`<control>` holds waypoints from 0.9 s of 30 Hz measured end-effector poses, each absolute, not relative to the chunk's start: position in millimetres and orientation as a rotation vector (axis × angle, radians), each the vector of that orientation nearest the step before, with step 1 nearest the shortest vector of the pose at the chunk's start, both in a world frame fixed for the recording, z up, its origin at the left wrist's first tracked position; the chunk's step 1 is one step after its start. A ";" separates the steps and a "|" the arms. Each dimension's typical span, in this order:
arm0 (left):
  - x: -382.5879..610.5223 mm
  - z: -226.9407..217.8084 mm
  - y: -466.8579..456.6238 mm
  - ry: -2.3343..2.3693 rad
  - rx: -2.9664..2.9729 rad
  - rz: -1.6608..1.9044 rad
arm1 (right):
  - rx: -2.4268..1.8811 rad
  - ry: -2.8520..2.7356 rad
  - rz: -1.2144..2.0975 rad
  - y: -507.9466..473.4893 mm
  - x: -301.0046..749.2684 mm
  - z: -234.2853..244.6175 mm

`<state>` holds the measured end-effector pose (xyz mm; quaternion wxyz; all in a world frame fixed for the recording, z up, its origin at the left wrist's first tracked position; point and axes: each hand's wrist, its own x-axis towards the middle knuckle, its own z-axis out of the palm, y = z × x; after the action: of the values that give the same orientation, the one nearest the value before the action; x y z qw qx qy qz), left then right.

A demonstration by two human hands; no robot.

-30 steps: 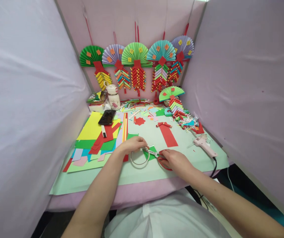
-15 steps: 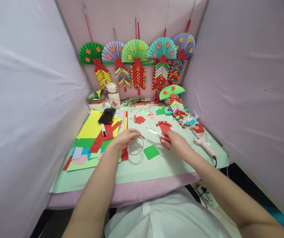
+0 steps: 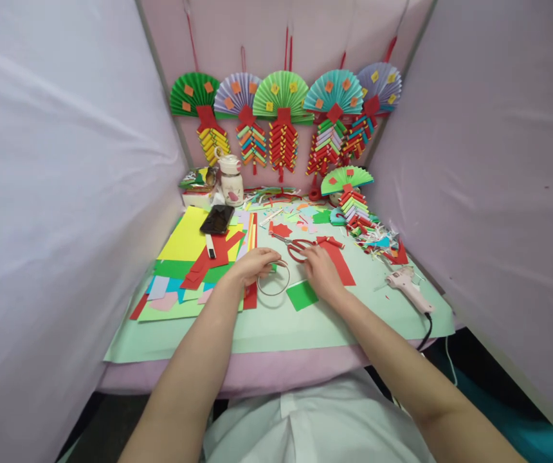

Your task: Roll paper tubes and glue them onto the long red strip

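Note:
My left hand is closed on the upper edge of a thin white ring, which looks like a narrow roll of tape and stands on edge at the table. A small green bit shows by its fingertips. With its fingers curled at the red handles, my right hand meets the scissors, whose blades point left toward a red star-shaped paper. Below the hands lies a green paper square. A red paper strip with small red rolls lies just right of the scissors.
Layered coloured papers, a cutter and a black phone cover the left. A glue gun with a cord lies right, near paper scraps. Behind are a white bottle and hanging paper fans.
My right hand has moved left with the scissors, which now lie lower and farther left, handles reaching past the fingertips. More of the red strip shows. My left hand keeps the ring; the view has shifted.

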<state>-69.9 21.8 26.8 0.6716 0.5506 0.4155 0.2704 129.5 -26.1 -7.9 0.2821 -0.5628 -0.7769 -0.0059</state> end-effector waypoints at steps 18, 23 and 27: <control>-69.4 29.3 20.1 0.925 1.202 0.587 | -1.538 -2.431 0.006 -89.7 107.4 3.0; -70.2 28.1 21.9 0.910 1.215 0.573 | -1.563 -2.158 -0.031 -86.8 117.0 -9.9; -69.7 28.7 21.0 0.944 1.266 0.557 | -1.477 -2.143 0.023 -88.3 125.2 -17.8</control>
<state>-69.7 21.0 28.7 0.6695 0.5618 0.4186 0.2469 125.2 -88.3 -17.8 0.2664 -0.5470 -0.7936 0.0085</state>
